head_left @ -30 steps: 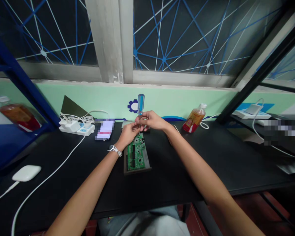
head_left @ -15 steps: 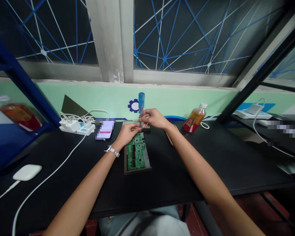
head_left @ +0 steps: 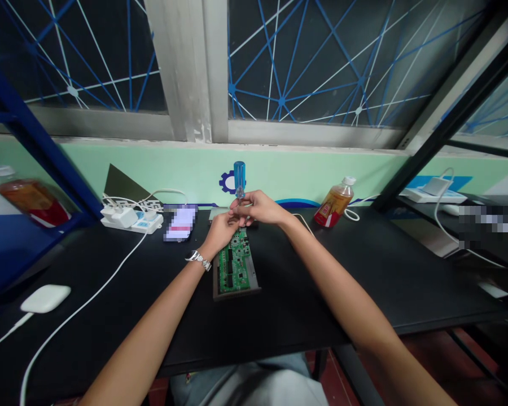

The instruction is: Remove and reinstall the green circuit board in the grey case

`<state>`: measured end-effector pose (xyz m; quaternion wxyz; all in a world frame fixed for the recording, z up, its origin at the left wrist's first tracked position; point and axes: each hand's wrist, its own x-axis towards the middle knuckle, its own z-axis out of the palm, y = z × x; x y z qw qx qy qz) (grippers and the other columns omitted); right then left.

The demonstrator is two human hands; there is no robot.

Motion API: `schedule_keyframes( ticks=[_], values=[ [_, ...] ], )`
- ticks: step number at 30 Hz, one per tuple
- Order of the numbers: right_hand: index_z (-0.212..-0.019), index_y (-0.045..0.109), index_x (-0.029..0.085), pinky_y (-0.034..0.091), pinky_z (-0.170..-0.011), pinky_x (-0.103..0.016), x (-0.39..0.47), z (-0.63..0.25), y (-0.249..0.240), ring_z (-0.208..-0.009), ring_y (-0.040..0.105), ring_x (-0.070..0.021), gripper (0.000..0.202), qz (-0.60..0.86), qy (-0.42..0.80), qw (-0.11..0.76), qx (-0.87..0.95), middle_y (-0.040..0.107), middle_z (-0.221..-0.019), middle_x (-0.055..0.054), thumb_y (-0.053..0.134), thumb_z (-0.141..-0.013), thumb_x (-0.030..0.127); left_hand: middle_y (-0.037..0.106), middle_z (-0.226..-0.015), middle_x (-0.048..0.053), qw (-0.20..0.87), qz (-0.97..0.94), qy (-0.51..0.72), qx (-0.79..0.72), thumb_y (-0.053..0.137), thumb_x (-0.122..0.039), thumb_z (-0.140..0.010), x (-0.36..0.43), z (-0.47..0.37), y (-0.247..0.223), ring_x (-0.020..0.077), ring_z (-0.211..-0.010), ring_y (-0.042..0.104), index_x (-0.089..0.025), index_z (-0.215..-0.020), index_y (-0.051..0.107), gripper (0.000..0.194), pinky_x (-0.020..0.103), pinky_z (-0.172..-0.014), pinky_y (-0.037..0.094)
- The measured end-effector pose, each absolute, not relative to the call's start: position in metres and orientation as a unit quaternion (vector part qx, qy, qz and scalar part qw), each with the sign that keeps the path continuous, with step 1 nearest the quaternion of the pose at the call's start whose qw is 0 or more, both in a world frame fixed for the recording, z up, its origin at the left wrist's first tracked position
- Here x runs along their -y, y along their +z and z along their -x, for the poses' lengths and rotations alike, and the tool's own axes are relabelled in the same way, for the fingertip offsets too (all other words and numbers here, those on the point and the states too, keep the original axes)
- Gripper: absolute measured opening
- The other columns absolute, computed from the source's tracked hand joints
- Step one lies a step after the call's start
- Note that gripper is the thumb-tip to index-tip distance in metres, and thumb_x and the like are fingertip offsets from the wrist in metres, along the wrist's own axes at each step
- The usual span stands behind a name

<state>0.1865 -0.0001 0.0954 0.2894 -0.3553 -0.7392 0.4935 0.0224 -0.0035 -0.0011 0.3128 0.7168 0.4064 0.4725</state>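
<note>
Circuit board (head_left: 237,265): green, black components, grey frame | right hand (head_left: 256,208), left hand (head_left: 223,228): fingers pinching screwdriver (head_left: 239,177) shaft

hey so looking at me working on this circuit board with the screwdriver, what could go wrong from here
The screwdriver stands over the far end of the green circuit board; a slip might scratch it or knock small parts.

The left hand and right hand crowd its shaft and hide the tip, so a finger could get jabbed.

The drink bottle looks capped, but could tip if the right arm bumps it.
</note>
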Motion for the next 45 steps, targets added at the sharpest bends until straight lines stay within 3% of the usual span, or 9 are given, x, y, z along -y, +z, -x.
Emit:
schedule_keyframes(
  ticks=[6,12,20,25,33,37,42,45],
  values=[
    [-0.080,0.065,0.014,0.051,-0.045,-0.021,-0.009,-0.192,0.089,-0.056,0.067,-0.0132,0.016,0.407,0.390,0.339,0.753,0.070,-0.072,-0.004,0.073,-0.081,0.028,0.078,-0.088,0.009,0.364,-0.696,0.480,-0.391,0.067,-0.036,-0.087,0.006,-0.026,0.004,0.0248,-0.085,0.075,-0.014,-0.088,0.074,0.023,0.035,-0.081,0.058],
    [-0.082,0.066,0.013,0.052,-0.045,-0.019,-0.014,-0.198,0.089,-0.058,0.070,-0.0152,0.013,0.388,0.406,0.334,0.757,0.070,-0.067,-0.005,0.072,-0.081,0.024,0.079,-0.096,0.009,0.333,-0.719,0.465,-0.396,0.067,-0.036,-0.087,0.009,-0.015,0.009,0.0237,-0.089,0.074,-0.016,-0.098,0.077,0.024,0.035,-0.085,0.057],
    [-0.097,0.064,0.013,0.053,-0.046,-0.019,-0.007,-0.195,0.094,-0.060,0.070,-0.0124,0.012,0.380,0.461,0.304,0.742,0.074,-0.098,-0.010,0.063,-0.086,0.018,0.078,-0.092,0.009,0.321,-0.711,0.479,-0.404,0.070,-0.035,-0.085,0.009,-0.014,0.008,0.0235,-0.086,0.074,-0.016,-0.093,0.076,0.022,0.034,-0.081,0.058],
    [-0.099,0.064,0.013,0.054,-0.049,-0.021,0.000,-0.186,0.093,-0.058,0.066,-0.0114,0.016,0.351,0.458,0.286,0.765,0.069,-0.083,-0.004,0.065,-0.086,0.020,0.079,-0.092,0.009,0.340,-0.716,0.476,-0.381,0.066,-0.031,-0.087,0.006,-0.021,0.001,0.0245,-0.089,0.074,-0.014,-0.092,0.074,0.019,0.035,-0.085,0.056],
    [-0.081,0.065,0.013,0.053,-0.048,-0.022,-0.008,-0.193,0.088,-0.057,0.067,-0.0141,0.009,0.387,0.373,0.336,0.774,0.067,-0.075,-0.004,0.067,-0.082,0.021,0.078,-0.091,0.009,0.360,-0.705,0.466,-0.394,0.067,-0.037,-0.087,0.006,-0.022,0.003,0.0248,-0.087,0.074,-0.015,-0.090,0.075,0.023,0.034,-0.082,0.057],
    [-0.087,0.066,0.012,0.052,-0.048,-0.021,-0.009,-0.198,0.092,-0.057,0.069,-0.0135,0.008,0.387,0.407,0.322,0.762,0.070,-0.078,-0.004,0.066,-0.081,0.017,0.078,-0.098,0.009,0.349,-0.718,0.459,-0.391,0.066,-0.034,-0.088,0.009,-0.015,0.006,0.0231,-0.090,0.074,-0.016,-0.101,0.075,0.023,0.033,-0.083,0.056],
    [-0.095,0.064,0.011,0.051,-0.047,-0.019,-0.004,-0.195,0.096,-0.058,0.068,-0.0105,0.013,0.376,0.457,0.303,0.747,0.074,-0.095,-0.009,0.060,-0.084,0.013,0.079,-0.090,0.009,0.317,-0.712,0.467,-0.417,0.069,-0.035,-0.086,0.010,-0.012,0.007,0.0234,-0.084,0.074,-0.015,-0.094,0.076,0.023,0.033,-0.079,0.057],
    [-0.100,0.064,0.011,0.052,-0.048,-0.020,0.000,-0.190,0.096,-0.059,0.068,-0.0118,0.017,0.367,0.476,0.289,0.746,0.073,-0.089,-0.007,0.061,-0.084,0.016,0.079,-0.097,0.009,0.334,-0.715,0.472,-0.394,0.068,-0.035,-0.087,0.009,-0.015,0.004,0.0241,-0.089,0.074,-0.014,-0.099,0.074,0.025,0.034,-0.084,0.056]
  ],
)
